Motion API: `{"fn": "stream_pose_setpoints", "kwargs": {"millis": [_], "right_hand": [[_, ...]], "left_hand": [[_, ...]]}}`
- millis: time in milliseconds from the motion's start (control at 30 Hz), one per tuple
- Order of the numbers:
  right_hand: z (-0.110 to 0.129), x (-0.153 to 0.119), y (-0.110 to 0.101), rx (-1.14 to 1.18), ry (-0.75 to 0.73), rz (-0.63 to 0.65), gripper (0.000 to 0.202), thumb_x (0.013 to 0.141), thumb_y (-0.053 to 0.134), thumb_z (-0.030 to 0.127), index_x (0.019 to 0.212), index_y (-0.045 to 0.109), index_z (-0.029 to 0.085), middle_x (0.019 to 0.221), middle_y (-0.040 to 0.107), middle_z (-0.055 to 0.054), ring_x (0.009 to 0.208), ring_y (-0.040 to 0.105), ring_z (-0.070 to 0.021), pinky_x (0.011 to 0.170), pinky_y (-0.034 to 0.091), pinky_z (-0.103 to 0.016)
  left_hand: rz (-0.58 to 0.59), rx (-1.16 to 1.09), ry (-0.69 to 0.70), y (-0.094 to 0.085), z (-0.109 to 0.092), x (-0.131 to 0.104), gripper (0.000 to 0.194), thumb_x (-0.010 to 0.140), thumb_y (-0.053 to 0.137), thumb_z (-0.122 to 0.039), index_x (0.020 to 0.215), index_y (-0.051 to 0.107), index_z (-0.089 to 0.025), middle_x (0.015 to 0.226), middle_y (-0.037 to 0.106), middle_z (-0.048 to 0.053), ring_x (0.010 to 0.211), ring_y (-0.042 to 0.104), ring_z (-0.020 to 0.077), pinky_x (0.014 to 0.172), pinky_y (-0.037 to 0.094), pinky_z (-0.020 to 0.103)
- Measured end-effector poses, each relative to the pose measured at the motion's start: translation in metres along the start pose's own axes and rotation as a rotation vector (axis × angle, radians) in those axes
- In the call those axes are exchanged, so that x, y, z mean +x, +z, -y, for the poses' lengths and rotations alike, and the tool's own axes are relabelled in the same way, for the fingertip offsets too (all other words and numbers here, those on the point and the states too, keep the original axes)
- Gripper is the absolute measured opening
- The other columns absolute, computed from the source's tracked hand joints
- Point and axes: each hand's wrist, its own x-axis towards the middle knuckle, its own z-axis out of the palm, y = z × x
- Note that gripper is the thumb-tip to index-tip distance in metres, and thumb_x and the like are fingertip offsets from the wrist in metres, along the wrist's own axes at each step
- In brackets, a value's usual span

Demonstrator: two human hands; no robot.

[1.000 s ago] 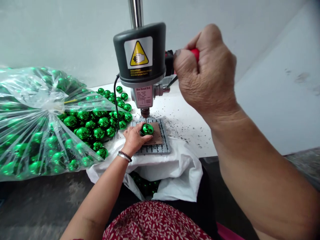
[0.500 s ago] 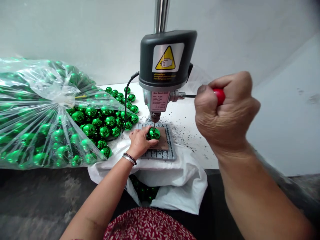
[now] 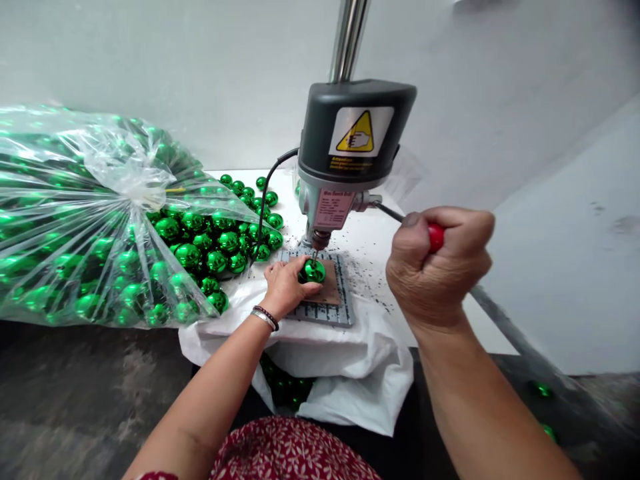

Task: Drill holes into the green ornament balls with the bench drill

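Steadiness seemed to count most here: the left hand [image 3: 287,285] gripped a green ball [image 3: 315,271] between thumb and fingers, over the brown board [image 3: 331,292] on the base plate [image 3: 345,315]. Directly above stood the drill bit [image 3: 315,255], its tip at the ball's top (whether it had pierced the shell, I could not tell). The right hand [image 3: 440,267] was wrapped around the lever's red knob [image 3: 436,237]. Good work, I judged, called for light, even pressure, the ball unturned, and fingertips well clear of the bit.
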Motion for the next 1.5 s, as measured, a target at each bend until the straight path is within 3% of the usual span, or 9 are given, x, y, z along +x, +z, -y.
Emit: {"fn": "stream_pose_setpoints", "kwargs": {"millis": [300, 400, 633, 800, 867, 1000, 1100, 1200, 1500], "right_hand": [[-0.002, -0.022, 0.004, 0.019, -0.147, -0.091, 0.005, 0.084, 0.051, 0.021, 0.085, 0.048, 0.017, 0.073, 0.049, 0.001, 0.066, 0.045, -0.0048, 0.06, 0.035, -0.019], [-0.001, 0.007, 0.01, 0.058, -0.111, -0.14, 0.012, 0.089, 0.046, 0.027, 0.085, 0.049, 0.016, 0.069, 0.047, 0.003, 0.061, 0.04, -0.0026, 0.057, 0.03, -0.018], [0.008, 0.078, 0.015, 0.012, 0.181, 0.129, 0.021, 0.091, 0.045, 0.03, 0.084, 0.054, 0.012, 0.071, 0.05, 0.004, 0.063, 0.037, -0.0012, 0.066, 0.03, -0.022], [0.018, 0.08, 0.01, 0.015, 0.312, 0.189, 0.012, 0.088, 0.045, 0.019, 0.083, 0.055, 0.013, 0.068, 0.045, 0.005, 0.063, 0.036, -0.0006, 0.066, 0.03, -0.022], [0.018, 0.079, 0.009, 0.004, 0.337, 0.217, 0.012, 0.088, 0.046, 0.02, 0.088, 0.055, 0.013, 0.075, 0.046, 0.004, 0.067, 0.035, -0.0009, 0.07, 0.032, -0.023], [0.015, 0.078, 0.009, -0.004, 0.342, 0.257, 0.022, 0.091, 0.04, 0.024, 0.103, 0.055, 0.013, 0.087, 0.05, 0.0, 0.071, 0.033, -0.0017, 0.078, 0.033, -0.026], [0.017, 0.079, 0.009, -0.02, 0.372, 0.273, 0.018, 0.088, 0.043, 0.019, 0.1, 0.055, 0.013, 0.082, 0.046, 0.0, 0.069, 0.031, -0.0024, 0.077, 0.033, -0.026], [0.022, 0.08, 0.007, -0.005, 0.356, 0.258, 0.013, 0.086, 0.044, 0.017, 0.092, 0.054, 0.013, 0.076, 0.042, 0.001, 0.067, 0.033, -0.0032, 0.074, 0.033, -0.025], [0.024, 0.075, 0.003, 0.078, 0.291, 0.216, 0.004, 0.084, 0.044, 0.018, 0.084, 0.048, 0.016, 0.075, 0.042, 0.002, 0.067, 0.036, -0.0035, 0.071, 0.033, -0.023]], "left_hand": [[-0.01, -0.038, 0.005, 0.003, 0.004, 0.0, 0.063, 0.071, 0.076, -0.047, 0.13, 0.059, -0.033, 0.106, 0.07, 0.003, 0.108, 0.056, 0.0288, 0.099, 0.035, 0.044], [-0.016, -0.107, 0.029, 0.001, 0.002, -0.001, 0.061, 0.071, 0.077, -0.043, 0.128, 0.06, -0.028, 0.109, 0.071, 0.004, 0.108, 0.058, 0.0286, 0.099, 0.037, 0.044], [-0.063, -0.307, 0.096, -0.02, 0.006, -0.031, 0.049, 0.075, 0.075, -0.033, 0.121, 0.061, -0.022, 0.106, 0.072, 0.006, 0.099, 0.064, 0.0228, 0.092, 0.048, 0.037], [0.306, -0.103, 0.293, -0.047, 0.025, -0.083, 0.066, 0.072, 0.079, -0.035, 0.132, 0.056, -0.023, 0.122, 0.069, 0.01, 0.112, 0.063, 0.0276, 0.099, 0.048, 0.041], [0.379, -0.02, 0.309, -0.056, 0.032, -0.098, 0.072, 0.073, 0.078, -0.039, 0.138, 0.052, -0.021, 0.129, 0.065, 0.012, 0.118, 0.061, 0.0285, 0.101, 0.048, 0.041], [0.219, 0.145, 0.299, -0.075, 0.045, -0.104, 0.05, 0.086, 0.065, -0.031, 0.133, 0.056, -0.017, 0.131, 0.064, 0.012, 0.116, 0.061, 0.0256, 0.1, 0.047, 0.036], [0.05, 0.485, 0.144, -0.094, 0.056, -0.096, 0.03, 0.089, 0.053, -0.02, 0.116, 0.066, -0.019, 0.115, 0.071, 0.011, 0.103, 0.063, 0.0289, 0.09, 0.045, 0.044], [0.019, 0.72, -0.025, -0.107, 0.064, -0.092, 0.022, 0.087, 0.052, -0.024, 0.099, 0.069, -0.017, 0.098, 0.072, 0.014, 0.097, 0.062, 0.0339, 0.084, 0.041, 0.048], [0.012, 0.768, -0.114, -0.092, 0.072, -0.095, 0.032, 0.08, 0.059, -0.031, 0.106, 0.065, -0.015, 0.096, 0.069, 0.018, 0.101, 0.055, 0.0382, 0.086, 0.036, 0.05]]}}
